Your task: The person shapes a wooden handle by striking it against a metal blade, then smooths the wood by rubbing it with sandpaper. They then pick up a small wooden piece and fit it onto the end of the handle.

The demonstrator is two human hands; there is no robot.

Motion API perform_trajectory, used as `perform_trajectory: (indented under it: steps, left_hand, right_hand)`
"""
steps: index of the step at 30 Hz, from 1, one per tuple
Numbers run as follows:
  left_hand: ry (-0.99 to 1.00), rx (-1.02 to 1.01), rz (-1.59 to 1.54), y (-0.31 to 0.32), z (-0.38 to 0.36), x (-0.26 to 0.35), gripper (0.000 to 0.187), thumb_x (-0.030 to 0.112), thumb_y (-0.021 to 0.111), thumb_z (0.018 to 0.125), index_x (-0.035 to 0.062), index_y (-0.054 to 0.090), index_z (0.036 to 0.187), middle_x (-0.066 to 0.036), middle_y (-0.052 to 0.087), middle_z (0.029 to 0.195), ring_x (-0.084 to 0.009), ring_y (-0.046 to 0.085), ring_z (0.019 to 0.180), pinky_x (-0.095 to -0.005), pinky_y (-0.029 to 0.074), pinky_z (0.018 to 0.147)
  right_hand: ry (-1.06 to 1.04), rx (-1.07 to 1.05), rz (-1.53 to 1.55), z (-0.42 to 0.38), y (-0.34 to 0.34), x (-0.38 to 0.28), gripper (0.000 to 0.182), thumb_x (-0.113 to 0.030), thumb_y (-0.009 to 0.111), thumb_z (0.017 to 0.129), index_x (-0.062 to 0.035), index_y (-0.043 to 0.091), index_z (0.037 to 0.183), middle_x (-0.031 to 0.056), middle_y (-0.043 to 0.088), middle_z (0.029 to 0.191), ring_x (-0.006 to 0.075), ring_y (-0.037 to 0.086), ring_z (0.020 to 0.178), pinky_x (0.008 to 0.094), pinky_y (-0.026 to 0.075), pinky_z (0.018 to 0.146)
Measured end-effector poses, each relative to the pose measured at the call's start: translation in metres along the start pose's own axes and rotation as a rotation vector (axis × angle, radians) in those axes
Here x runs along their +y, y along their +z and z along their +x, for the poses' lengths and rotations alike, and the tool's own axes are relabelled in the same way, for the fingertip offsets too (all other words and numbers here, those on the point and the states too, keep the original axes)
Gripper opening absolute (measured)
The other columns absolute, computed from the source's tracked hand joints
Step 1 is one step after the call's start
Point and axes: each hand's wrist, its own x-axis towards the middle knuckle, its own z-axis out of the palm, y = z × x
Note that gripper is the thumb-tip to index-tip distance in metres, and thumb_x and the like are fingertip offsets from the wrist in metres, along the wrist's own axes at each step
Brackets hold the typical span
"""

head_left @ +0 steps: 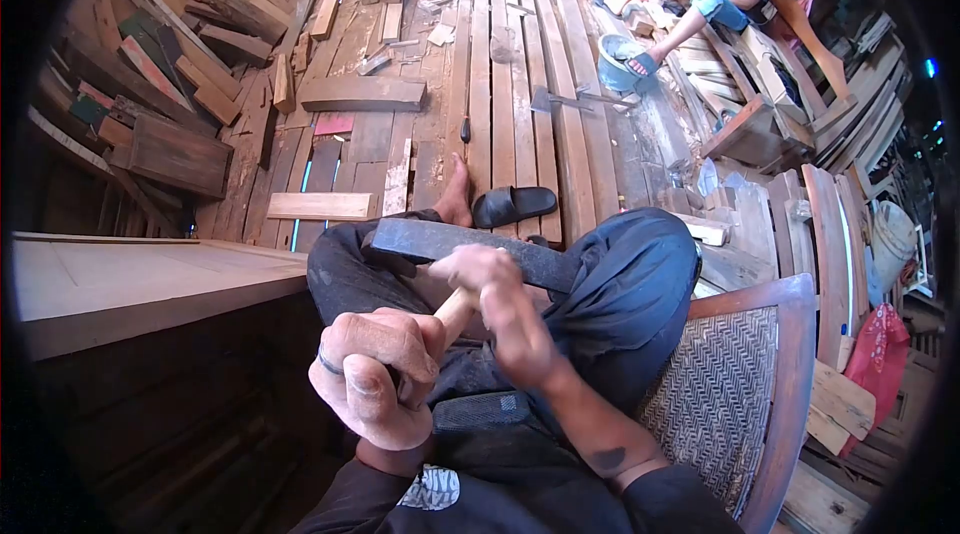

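My left hand [375, 379], with a ring on one finger, is closed around one end of a pale, rounded wooden stick [456, 315]. My right hand [495, 299] is blurred by motion and closed around the stick's far end; whether it also holds something small is hidden. Just beyond my right hand, a long dark block [425, 240] lies across my lap between my knees. Below the stick, a dark mesh-covered item [480, 411] rests against my clothes.
A woven-panel wooden frame [715, 384] stands at my right, a pale board-topped piece [160, 274] at my left. A black sandal [514, 206], screwdriver-like tool [465, 129] and hammer-like tool [541, 100] lie ahead. Two people sit beyond, near a bucket [620, 66].
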Motion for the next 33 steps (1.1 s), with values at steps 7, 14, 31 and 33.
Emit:
perform_trajectory:
  steps: [7,14,31,33]
  left_hand:
    - [-0.110,0.101,-0.060,0.002,-0.005,0.007,0.057,0.049,0.058,0.111,0.0023,0.057,0.078,-0.002,0.049,0.055,-0.0099,0.041,0.042,-0.0282,0.041,0.047]
    - [-0.162,0.098,-0.072,-0.003,0.000,0.009,0.057,0.049,0.057,0.111,0.0031,0.058,0.077,-0.002,0.049,0.055,-0.0094,0.040,0.042,-0.0279,0.038,0.046]
    - [-0.177,0.039,0.047,-0.008,-0.006,0.012,0.068,0.060,0.046,0.112,0.0039,0.058,0.076,0.001,0.046,0.048,-0.0120,0.048,0.044,-0.0289,0.050,0.053]
    - [-0.181,0.061,0.016,-0.004,-0.003,0.009,0.072,0.065,0.044,0.111,0.0043,0.058,0.075,0.001,0.045,0.046,-0.0127,0.046,0.041,-0.0287,0.048,0.049]
  right_hand:
    - [-0.155,0.019,0.108,0.000,0.011,-0.039,0.043,-0.023,0.040,0.109,0.0029,0.069,0.126,0.0204,0.069,0.127,0.0373,0.059,0.129,0.0503,0.038,0.117]
    - [0.119,0.028,0.000,-0.001,-0.001,-0.010,0.048,-0.021,0.029,0.112,0.0041,0.068,0.126,0.0197,0.068,0.128,0.0350,0.060,0.126,0.0455,0.040,0.117]
    - [0.103,0.050,-0.085,0.004,0.004,0.012,0.049,-0.023,0.030,0.109,0.0035,0.069,0.120,0.0183,0.071,0.123,0.0359,0.062,0.119,0.0487,0.040,0.112]
    - [0.058,0.053,-0.063,0.007,0.003,0.001,0.047,-0.023,0.033,0.110,0.0028,0.070,0.120,0.0187,0.070,0.122,0.0367,0.063,0.120,0.0477,0.040,0.114]
